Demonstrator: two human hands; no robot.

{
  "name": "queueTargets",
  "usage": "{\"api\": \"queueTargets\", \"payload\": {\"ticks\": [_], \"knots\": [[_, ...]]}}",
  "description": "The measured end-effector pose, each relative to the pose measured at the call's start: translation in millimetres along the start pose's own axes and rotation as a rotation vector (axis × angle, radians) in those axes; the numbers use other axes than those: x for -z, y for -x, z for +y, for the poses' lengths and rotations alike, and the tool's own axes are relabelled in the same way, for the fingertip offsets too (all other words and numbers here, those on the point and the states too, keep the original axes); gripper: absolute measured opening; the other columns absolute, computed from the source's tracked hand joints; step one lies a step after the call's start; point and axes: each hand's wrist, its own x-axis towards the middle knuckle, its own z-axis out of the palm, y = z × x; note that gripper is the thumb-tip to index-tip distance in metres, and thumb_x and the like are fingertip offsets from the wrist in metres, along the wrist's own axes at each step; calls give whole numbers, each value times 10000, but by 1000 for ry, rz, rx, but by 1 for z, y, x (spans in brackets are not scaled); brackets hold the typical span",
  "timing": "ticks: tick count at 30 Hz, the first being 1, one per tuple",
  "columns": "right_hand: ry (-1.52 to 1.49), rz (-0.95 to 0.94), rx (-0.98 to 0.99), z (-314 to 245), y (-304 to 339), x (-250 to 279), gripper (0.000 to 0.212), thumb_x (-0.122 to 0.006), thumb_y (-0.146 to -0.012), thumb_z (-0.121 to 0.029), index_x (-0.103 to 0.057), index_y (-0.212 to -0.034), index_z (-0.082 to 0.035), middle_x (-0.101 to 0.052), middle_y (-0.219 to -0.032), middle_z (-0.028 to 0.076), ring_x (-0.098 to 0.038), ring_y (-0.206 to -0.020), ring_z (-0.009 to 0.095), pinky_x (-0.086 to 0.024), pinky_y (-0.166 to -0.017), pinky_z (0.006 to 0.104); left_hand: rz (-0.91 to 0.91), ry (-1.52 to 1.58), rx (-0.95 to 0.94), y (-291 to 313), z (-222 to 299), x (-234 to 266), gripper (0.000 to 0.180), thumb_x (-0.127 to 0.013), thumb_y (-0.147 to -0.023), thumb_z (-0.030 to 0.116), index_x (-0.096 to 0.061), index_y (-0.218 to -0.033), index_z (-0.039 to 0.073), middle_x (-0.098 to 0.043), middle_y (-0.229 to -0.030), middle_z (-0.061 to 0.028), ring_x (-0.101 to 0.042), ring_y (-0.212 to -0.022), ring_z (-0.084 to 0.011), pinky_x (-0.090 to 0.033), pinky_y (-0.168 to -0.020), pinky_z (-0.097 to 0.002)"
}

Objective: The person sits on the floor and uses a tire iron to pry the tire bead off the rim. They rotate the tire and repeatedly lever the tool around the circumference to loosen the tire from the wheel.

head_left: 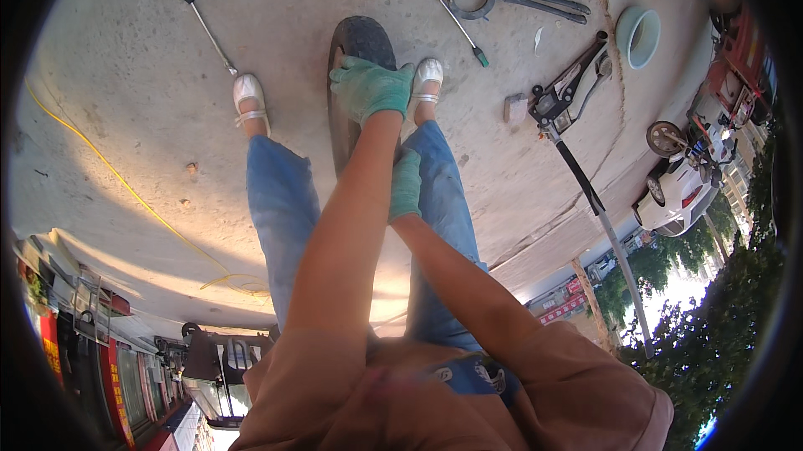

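Note:
A dark rubber tyre (360, 37) stands upright between my feet, its tread edge toward me. My left hand (373, 89), in a green glove, lies across the far part of the tyre with its fingers bent over the tread and side. Nearer to me, my right hand (406, 181), also green-gloved, is beside the tyre's right side, next to my right shin. Its fingers are hidden behind my left forearm, so its grip does not show. Part of the tyre's near end is covered by that forearm too.
Green-handled metal tools (203, 23) lie on both sides. Farther right are a ring-shaped tool with two long handles (478, 12), a black floor jack (569, 93) with a long bar, a small block (515, 108) and a pale bucket (627, 43). A yellow cord (104, 165) runs left.

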Motion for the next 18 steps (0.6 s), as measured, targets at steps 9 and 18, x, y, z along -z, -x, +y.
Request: {"api": "queueTargets", "payload": {"ticks": [9,18], "knots": [[41,-330,-173,-102,-105,42,1011,-789,-726,-636,-534,-1351,118,-613,-1299,260,-648,-1128,327,-521,-929,405,-123,-191,-53,28,-73,5,1003,-910,-564,567,-479,-1276,9,-562,-1244,-185,-597,-1174,-326,-540,-928,-434],[256,-387,-255,-50,-137,-21,959,-782,-681,-617,-584,-1300,88,-604,-1326,268,-651,-1140,370,-513,-952,405,-75,-178,-253,62,-146,-18,886,-906,-566,492,-485,-1204,43,-557,-1169,-159,-581,-1122,-339,-533,-881,-455]]}}
